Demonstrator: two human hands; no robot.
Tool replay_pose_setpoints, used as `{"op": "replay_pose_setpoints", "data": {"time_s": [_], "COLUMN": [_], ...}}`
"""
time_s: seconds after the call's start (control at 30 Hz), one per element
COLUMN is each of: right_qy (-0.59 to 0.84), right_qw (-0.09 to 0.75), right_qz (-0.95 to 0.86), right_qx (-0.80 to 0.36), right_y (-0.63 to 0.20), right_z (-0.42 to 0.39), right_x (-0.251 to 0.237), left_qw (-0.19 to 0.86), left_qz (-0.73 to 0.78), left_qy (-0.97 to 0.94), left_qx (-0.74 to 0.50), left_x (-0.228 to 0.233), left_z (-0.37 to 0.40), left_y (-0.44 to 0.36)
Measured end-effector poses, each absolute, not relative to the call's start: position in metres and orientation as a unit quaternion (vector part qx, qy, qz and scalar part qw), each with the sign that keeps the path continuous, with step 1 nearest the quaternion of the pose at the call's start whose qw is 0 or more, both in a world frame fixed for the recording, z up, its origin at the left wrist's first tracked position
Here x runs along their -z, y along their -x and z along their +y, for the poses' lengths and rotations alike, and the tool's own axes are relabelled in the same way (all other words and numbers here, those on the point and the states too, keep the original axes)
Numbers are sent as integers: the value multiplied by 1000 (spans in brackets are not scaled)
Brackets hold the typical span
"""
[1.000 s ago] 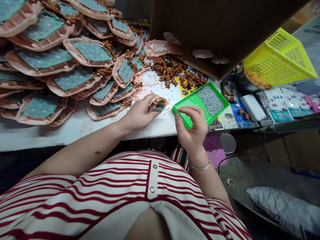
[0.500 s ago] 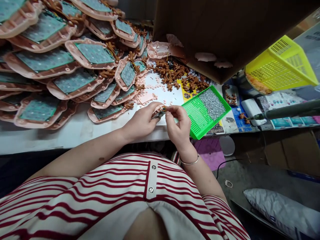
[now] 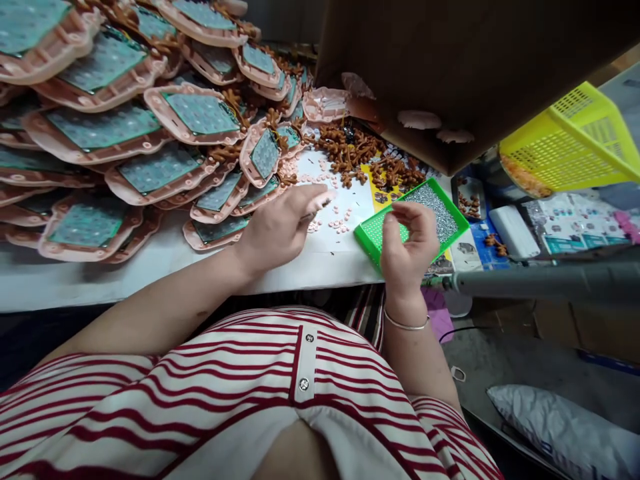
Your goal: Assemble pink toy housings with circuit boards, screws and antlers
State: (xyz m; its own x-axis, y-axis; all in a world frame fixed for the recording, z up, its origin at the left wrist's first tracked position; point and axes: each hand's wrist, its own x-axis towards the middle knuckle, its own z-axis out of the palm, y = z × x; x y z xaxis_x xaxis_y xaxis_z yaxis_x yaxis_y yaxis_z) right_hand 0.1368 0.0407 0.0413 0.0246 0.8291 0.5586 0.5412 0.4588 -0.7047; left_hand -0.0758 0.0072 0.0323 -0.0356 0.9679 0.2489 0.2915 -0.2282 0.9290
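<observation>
Right hand: the right hand [image 3: 407, 243] hovers over the near corner of the green tray [image 3: 373, 243], fingers curled, thumb and forefinger pinched together. Whether they pinch a screw is too small to tell.
Left hand: the left hand [image 3: 283, 227] lies palm down on the white table [image 3: 150, 267], fingers stretched forward to the right, closed loosely over a small pink part [image 3: 320, 198] that just peeks out at the fingertips. How firmly it grasps cannot be told.
Key relation: the tray sits just to the right of the left hand and directly under the right hand, so the right hand is plainly the nearer one. The pink part lies to the left of the right hand's pinch, a short way across bare table.
Tray axis: the tray's long side runs from the near left to the far right, with the silvery screws [image 3: 433, 207] heaped at its far end and the empty perforated floor near the hand.
Between the hands: little pink round pieces [image 3: 340, 223] are scattered on the table.
Further out: stacked pink shells with green boards [image 3: 200, 113] crowd the left, brown antler-like pieces [image 3: 360, 157] lie behind the tray, and a yellow basket [image 3: 570, 143] is tilted at far right.
Foreground: a grey tool [image 3: 540, 283] crosses on the right, apart from both hands.
</observation>
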Motion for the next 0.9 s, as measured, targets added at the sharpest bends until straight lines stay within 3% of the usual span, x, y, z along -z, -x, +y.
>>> {"op": "replay_pose_setpoints", "data": {"time_s": [0.17, 0.3, 0.5, 0.6, 0.7, 0.9], "right_qy": [548, 542, 579, 581, 563, 570], "right_qw": [506, 452, 121, -2, -40, 30], "right_qz": [-664, -704, -803, -812, -825, -819], "right_qx": [-48, -78, -70, -51, -34, -61], "right_y": [-160, -150, -116, -111, -116, -130], "right_z": [50, 72, 158, 188, 197, 189], "right_x": [-48, -59, -53, -38, -27, -30], "left_qw": [628, 735, 777, 779, 769, 734], "left_qz": [428, 370, 359, 364, 370, 394], "left_qy": [-386, -317, -268, -265, -261, -257], "left_qx": [-522, -472, -443, -437, -450, -490], "left_x": [-39, -34, -19, -18, -19, -17], "left_z": [14, 12, 16, 19, 22, 23], "left_y": [65, 57, 62, 65, 66, 67]}}
